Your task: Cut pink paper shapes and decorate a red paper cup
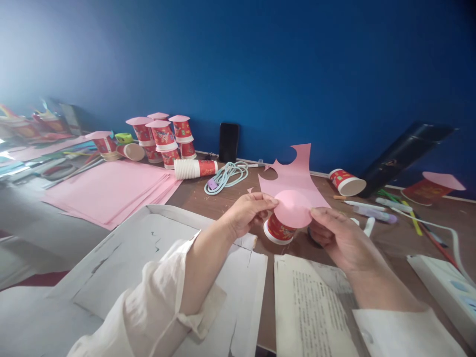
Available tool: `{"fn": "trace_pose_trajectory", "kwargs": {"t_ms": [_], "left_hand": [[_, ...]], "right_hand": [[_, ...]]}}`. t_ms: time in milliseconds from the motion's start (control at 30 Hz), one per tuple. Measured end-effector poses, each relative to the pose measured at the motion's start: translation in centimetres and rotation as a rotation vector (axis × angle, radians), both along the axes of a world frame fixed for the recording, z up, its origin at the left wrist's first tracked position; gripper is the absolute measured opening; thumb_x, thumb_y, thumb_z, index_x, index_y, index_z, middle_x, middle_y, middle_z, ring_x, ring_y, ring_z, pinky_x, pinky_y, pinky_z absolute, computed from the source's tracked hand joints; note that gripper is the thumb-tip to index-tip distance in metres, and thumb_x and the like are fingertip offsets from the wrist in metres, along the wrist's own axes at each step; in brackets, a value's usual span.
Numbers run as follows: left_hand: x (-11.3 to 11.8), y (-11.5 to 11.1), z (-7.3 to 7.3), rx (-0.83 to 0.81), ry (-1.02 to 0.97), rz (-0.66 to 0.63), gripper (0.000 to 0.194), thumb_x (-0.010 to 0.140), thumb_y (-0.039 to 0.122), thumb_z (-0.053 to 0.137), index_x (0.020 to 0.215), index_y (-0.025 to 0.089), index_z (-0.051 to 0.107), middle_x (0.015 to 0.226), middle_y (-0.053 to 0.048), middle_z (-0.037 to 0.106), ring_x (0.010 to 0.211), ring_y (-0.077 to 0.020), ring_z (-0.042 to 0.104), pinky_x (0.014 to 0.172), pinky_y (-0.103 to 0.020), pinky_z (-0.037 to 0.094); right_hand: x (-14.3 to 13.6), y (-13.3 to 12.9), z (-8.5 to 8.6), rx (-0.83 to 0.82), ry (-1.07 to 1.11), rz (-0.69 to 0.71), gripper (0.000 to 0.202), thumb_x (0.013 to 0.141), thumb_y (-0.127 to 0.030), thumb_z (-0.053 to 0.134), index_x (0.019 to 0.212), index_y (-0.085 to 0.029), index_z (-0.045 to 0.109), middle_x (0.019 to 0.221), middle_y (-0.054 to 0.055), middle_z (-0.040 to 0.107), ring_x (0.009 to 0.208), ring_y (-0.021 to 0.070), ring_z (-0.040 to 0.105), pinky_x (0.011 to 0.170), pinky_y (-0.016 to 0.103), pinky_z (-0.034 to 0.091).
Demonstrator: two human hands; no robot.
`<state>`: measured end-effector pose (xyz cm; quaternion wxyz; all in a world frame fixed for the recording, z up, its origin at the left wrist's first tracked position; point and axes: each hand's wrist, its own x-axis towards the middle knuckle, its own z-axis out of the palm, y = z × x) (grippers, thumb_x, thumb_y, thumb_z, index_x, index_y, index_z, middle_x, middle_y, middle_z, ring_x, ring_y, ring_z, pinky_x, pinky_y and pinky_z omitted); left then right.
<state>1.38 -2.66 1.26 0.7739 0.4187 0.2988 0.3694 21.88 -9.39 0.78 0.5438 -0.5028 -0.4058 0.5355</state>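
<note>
A round pink paper disc (293, 209) is pinched at its left edge by my left hand (249, 213) and at its right edge by my right hand (334, 233). Right behind and below it, a red paper cup (279, 230) stands upside down on the table, its white rim downward. The disc covers the cup's upper part, so I cannot tell whether they touch. Farther back lies a pink sheet (293, 173) with round cut-outs along its edge.
Stacked red cups with pink discs (163, 134) stand at the back left, near nested cups (195, 169), a coiled cable (226, 177) and a phone (228, 142). Pink sheets (115, 191) lie left. A tipped cup (346, 182), black cylinder (405, 153), pens and power strip (446, 287) are right.
</note>
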Motion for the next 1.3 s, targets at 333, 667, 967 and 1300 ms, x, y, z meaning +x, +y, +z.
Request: {"fn": "trace_pose_trajectory", "kwargs": {"t_ms": [333,667,967,1300], "left_hand": [[0.2,-0.08,0.17,-0.053,0.117,0.02,0.029,0.064,0.028,0.079,0.069,0.014,0.054,0.061,0.002,0.05,0.047,-0.0021,0.033,0.041,-0.016,0.013],[0.2,-0.11,0.05,-0.062,0.168,0.0,0.027,0.066,0.029,0.077,0.068,0.014,0.054,0.062,0.002,0.047,0.048,-0.0019,0.032,0.041,-0.015,0.013],[0.19,-0.06,-0.16,-0.064,0.203,-0.022,0.028,0.067,0.031,0.077,0.068,0.014,0.055,0.06,0.003,0.045,0.047,-0.0024,0.029,0.041,-0.017,0.013],[0.17,-0.11,-0.5,-0.051,0.223,-0.044,0.037,0.063,0.04,0.082,0.069,0.015,0.056,0.062,0.003,0.047,0.048,-0.0029,0.03,0.041,-0.019,0.014]], "right_hand": [[0.02,0.39,-0.34,-0.089,0.024,0.007,0.038,0.075,-0.04,0.076,0.061,-0.019,0.048,0.057,-0.006,0.031,0.049,0.0054,0.022,0.042,0.02,0.013],[-0.19,0.35,-0.47,-0.184,0.015,0.04,0.039,0.072,-0.045,0.077,0.066,-0.019,0.049,0.057,-0.007,0.033,0.048,0.0043,0.022,0.041,0.019,0.013],[0.04,0.43,-0.87,-0.188,0.013,0.067,0.04,0.075,-0.046,0.076,0.066,-0.019,0.047,0.057,-0.006,0.035,0.047,0.0046,0.024,0.042,0.02,0.014],[-0.23,0.36,-0.63,-0.194,0.019,0.063,0.041,0.074,-0.045,0.077,0.064,-0.018,0.047,0.057,-0.006,0.035,0.048,0.0043,0.023,0.043,0.021,0.012]]}}
